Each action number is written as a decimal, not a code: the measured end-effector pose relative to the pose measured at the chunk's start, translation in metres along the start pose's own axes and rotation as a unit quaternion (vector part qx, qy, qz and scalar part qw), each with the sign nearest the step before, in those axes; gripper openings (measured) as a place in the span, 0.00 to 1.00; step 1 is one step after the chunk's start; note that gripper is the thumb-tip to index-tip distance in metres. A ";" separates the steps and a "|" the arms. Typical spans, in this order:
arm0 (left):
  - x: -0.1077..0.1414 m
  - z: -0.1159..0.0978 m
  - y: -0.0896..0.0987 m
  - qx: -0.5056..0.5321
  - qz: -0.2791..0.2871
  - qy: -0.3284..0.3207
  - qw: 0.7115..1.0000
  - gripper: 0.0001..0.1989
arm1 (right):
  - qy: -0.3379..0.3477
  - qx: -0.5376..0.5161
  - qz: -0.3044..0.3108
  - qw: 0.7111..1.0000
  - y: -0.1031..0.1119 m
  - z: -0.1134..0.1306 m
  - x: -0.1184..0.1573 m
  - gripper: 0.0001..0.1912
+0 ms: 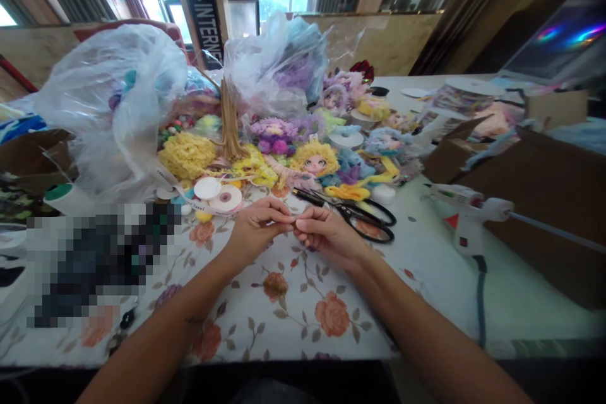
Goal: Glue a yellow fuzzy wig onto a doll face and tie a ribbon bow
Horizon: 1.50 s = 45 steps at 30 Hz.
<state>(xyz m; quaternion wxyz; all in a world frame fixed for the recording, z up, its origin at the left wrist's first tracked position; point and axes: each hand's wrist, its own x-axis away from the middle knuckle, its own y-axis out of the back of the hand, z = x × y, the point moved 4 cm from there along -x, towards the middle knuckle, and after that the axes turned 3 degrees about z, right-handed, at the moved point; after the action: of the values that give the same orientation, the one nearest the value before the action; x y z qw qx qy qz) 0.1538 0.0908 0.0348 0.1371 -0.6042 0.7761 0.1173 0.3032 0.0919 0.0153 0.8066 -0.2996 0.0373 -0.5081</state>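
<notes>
My left hand and my right hand meet over the middle of the flowered tablecloth. Thumb and fingers of each are pinched together, tip against tip. Whatever lies between the fingertips is too small or too hidden to make out. Just beyond my right hand lie black-handled scissors and a dark pen-like stick. White ribbon spools rest past my left hand. Farther back sits a doll head with curly yellow hair.
A white glue gun stands at right beside a cardboard box. Yellow yarn, a bundle of tan sticks and clear plastic bags crowd the back. A green-ended thread cone is at left.
</notes>
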 end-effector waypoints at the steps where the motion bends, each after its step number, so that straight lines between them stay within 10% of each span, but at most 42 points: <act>1: 0.000 0.002 -0.001 0.020 -0.001 0.013 1.000 0.05 | 0.010 -0.002 -0.002 1.000 -0.001 0.000 0.000 0.11; 8: 0.004 0.014 -0.008 0.096 0.007 0.079 0.992 0.07 | 0.087 0.049 -0.036 0.994 -0.001 0.001 0.000 0.13; 14: 0.003 0.008 0.000 -0.049 0.040 0.116 0.991 0.10 | 0.119 0.132 -0.015 0.984 -0.001 0.005 -0.001 0.11; 32: 0.004 -0.011 -0.002 -0.266 0.004 -0.097 0.959 0.08 | 0.227 0.183 -0.032 0.956 -0.011 0.011 0.004 0.19; 45: 0.005 -0.003 0.005 -0.243 -0.041 0.012 0.969 0.12 | 0.257 0.213 -0.055 0.941 -0.013 0.011 0.006 0.15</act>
<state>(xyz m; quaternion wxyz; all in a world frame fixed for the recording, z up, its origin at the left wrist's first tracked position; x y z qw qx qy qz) 0.1480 0.0863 0.0361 -0.0183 -0.6522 0.7006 0.2891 0.2999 0.0876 0.0331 0.7854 0.0184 0.1171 -0.6075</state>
